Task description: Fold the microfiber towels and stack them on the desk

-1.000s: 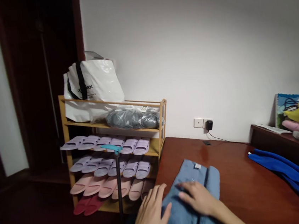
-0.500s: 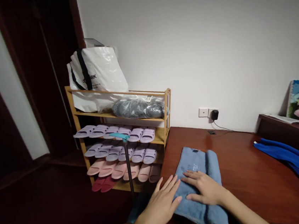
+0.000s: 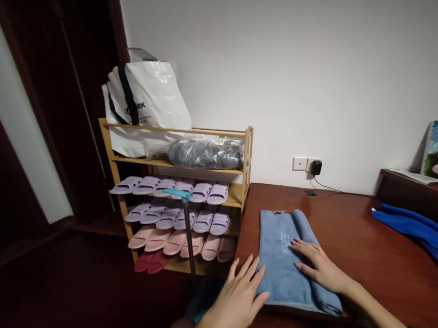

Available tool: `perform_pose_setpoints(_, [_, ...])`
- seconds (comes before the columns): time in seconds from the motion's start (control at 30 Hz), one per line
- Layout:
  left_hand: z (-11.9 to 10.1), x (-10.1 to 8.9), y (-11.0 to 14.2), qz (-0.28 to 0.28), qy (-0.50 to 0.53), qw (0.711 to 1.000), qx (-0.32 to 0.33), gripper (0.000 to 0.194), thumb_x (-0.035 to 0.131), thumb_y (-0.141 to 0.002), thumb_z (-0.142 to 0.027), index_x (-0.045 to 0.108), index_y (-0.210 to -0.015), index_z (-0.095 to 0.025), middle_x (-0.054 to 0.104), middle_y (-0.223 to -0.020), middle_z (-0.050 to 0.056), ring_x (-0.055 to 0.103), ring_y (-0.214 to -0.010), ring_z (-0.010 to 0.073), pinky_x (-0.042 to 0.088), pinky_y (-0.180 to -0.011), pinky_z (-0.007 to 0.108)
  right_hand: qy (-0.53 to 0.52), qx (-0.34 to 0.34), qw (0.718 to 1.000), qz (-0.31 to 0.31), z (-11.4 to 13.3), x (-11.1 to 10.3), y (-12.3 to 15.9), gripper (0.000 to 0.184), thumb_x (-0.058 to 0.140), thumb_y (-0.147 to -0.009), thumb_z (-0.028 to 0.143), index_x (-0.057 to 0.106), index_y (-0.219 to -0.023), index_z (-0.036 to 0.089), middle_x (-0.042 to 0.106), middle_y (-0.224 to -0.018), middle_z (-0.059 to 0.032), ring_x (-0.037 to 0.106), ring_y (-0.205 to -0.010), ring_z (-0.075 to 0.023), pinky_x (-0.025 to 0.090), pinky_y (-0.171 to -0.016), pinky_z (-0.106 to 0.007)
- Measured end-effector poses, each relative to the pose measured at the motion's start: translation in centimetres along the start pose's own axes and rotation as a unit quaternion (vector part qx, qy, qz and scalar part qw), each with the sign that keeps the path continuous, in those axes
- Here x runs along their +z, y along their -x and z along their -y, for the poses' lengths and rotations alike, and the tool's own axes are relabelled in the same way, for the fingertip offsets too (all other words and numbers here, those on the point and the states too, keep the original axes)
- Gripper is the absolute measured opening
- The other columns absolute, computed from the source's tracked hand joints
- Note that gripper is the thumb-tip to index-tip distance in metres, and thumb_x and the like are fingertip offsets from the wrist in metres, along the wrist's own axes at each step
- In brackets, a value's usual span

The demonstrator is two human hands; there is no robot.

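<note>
A blue-grey towel (image 3: pixel 280 262) lies folded lengthwise on the wooden table (image 3: pixel 360 243), with a thick rolled or folded edge along its right side and pale embroidered lettering near the middle. My left hand (image 3: pixel 238 295) is at the towel's lower left edge, fingers spread, its fingertips touching the cloth. On the right part of the towel rests my right hand (image 3: pixel 318 266), fingers stretched out over the folded edge. Neither hand grips the fabric.
A bright blue cloth (image 3: pixel 423 241) lies at the table's right. Left of the table stands a wooden rack (image 3: pixel 244 182) with rows of slippers (image 3: pixel 202 192) and a white bag (image 3: pixel 157 97). A pole with a turquoise top (image 3: pixel 186 209) stands before it. A black plug (image 3: pixel 315 167) is in the wall.
My right hand has slid right across the towel. The towel has turned and lies straighter, its lower edge now in view. My left hand stays at the left edge.
</note>
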State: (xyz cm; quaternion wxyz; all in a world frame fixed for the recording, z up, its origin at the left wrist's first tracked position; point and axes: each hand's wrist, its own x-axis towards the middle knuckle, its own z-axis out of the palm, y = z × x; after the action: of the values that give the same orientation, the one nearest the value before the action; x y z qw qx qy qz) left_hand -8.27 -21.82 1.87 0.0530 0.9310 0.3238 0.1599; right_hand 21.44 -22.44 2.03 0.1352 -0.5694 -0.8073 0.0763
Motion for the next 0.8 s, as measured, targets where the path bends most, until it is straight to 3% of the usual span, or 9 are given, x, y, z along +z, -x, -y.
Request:
perform_pose_setpoints(0.1, [-0.1, -0.2, 0.1, 0.002, -0.006, 1.0, -0.002, 0.049, 0.04, -0.097, -0.044, 0.036, -0.142, -0.025, 0.033, -0.148, 0.008, 0.026, -0.136, 0.0277, 0.025, -0.108, 0.052, -0.032, 0.013, 0.999, 0.017, -2.6, -1.1, 1.8, 0.051, 0.038, -0.089, 0.048, 0.047, -0.133, 0.024, 0.033, -0.145, -0.006, 0.021, -0.138, -0.022, 0.021, -0.112, -0.049])
perform_pose_setpoints(0.3, [-0.2, 0.1, 0.5, -0.023, -0.027, 0.999, -0.002, 0.047, 0.037, -0.098, -0.043, 0.035, -0.142, -0.026, 0.034, -0.147, 0.006, 0.028, -0.136, 0.0259, 0.029, -0.107, 0.049, -0.073, 0.103, 0.991, 0.034, -11.0, -4.0, 7.6, 0.055, 0.048, -0.081, 0.046, 0.049, -0.133, 0.025, 0.041, -0.14, -0.0044, 0.043, -0.126, -0.0225, 0.036, -0.106, -0.036])
perform_pose_setpoints(0.37, [-0.3, 0.5, 0.6, -0.043, -0.039, 0.998, 0.0, 0.046, 0.035, -0.098, -0.042, 0.035, -0.142, -0.026, 0.034, -0.147, 0.006, 0.029, -0.135, 0.0261, 0.029, -0.107, 0.049, -0.037, 0.151, 0.988, 0.0, -12.4, -4.1, 8.7, 0.057, 0.049, -0.078, 0.047, 0.054, -0.128, 0.022, 0.045, -0.136, -0.0077, 0.046, -0.123, -0.0257, 0.039, -0.103, -0.038])
perform_pose_setpoints(0.43, [-0.3, 0.8, 0.6, -0.058, -0.051, 0.997, 0.002, 0.046, 0.035, -0.098, -0.041, 0.035, -0.142, -0.026, 0.034, -0.147, 0.007, 0.029, -0.135, 0.0263, 0.029, -0.106, 0.049, 0.011, 0.178, 0.981, -0.082, -11.5, -3.8, 9.0, 0.056, 0.046, -0.08, 0.051, 0.057, -0.125, 0.02, 0.043, -0.138, -0.0101, 0.044, -0.125, -0.0276, 0.037, -0.104, -0.042])
perform_pose_setpoints(0.5, [-0.3, 1.0, 0.6, -0.06, -0.058, 0.996, 0.004, 0.046, 0.035, -0.099, -0.041, 0.035, -0.142, -0.025, 0.034, -0.147, 0.007, 0.03, -0.135, 0.0266, 0.029, -0.106, 0.049, 0.022, 0.154, 0.979, -0.131, -8.7, -3.1, 8.6, 0.056, 0.039, -0.085, 0.053, 0.051, -0.13, 0.022, 0.035, -0.144, -0.0073, 0.037, -0.131, -0.0247, 0.032, -0.108, -0.043])
perform_pose_setpoints(0.53, [-0.3, 1.0, 0.5, -0.058, -0.061, 0.996, 0.005, 0.047, 0.034, -0.099, -0.041, 0.034, -0.142, -0.025, 0.034, -0.147, 0.007, 0.03, -0.135, 0.0265, 0.03, -0.106, 0.048, 0.015, 0.131, 0.984, -0.122, -7.0, -2.7, 8.3, 0.056, 0.038, -0.087, 0.054, 0.045, -0.135, 0.025, 0.031, -0.146, -0.0044, 0.032, -0.133, -0.0227, 0.029, -0.11, -0.042])
perform_pose_setpoints(0.63, [-0.3, 0.9, 0.4, -0.045, -0.066, 0.997, 0.006, 0.047, 0.033, -0.099, -0.041, 0.034, -0.142, -0.024, 0.033, -0.148, 0.007, 0.028, -0.136, 0.0255, 0.029, -0.107, 0.048, 0.004, 0.082, 0.997, -0.007, -3.2, -1.8, 7.8, 0.057, 0.039, -0.088, 0.056, 0.031, -0.141, 0.037, 0.023, -0.149, 0.0024, 0.025, -0.136, -0.0219, 0.025, -0.111, -0.046])
perform_pose_setpoints(0.7, [-0.3, 0.8, 0.4, -0.041, -0.069, 0.997, 0.004, 0.046, 0.033, -0.099, -0.04, 0.034, -0.142, -0.023, 0.032, -0.148, 0.007, 0.027, -0.136, 0.0247, 0.028, -0.107, 0.047, 0.005, 0.092, 0.995, 0.038, -3.3, -1.4, 8.4, 0.059, 0.04, -0.086, 0.059, 0.028, -0.14, 0.041, 0.021, -0.149, 0.0037, 0.024, -0.137, -0.0232, 0.024, -0.111, -0.048])
perform_pose_setpoints(0.8, [-0.3, 0.7, 0.4, -0.042, -0.074, 0.996, 0.005, 0.046, 0.035, -0.099, -0.039, 0.033, -0.142, -0.023, 0.032, -0.148, 0.007, 0.027, -0.136, 0.0244, 0.028, -0.108, 0.047, 0.011, 0.159, 0.986, 0.041, -7.9, -1.0, 11.1, 0.059, 0.04, -0.084, 0.064, 0.031, -0.138, 0.044, 0.021, -0.148, 0.0055, 0.022, -0.137, -0.0234, 0.023, -0.111, -0.05])
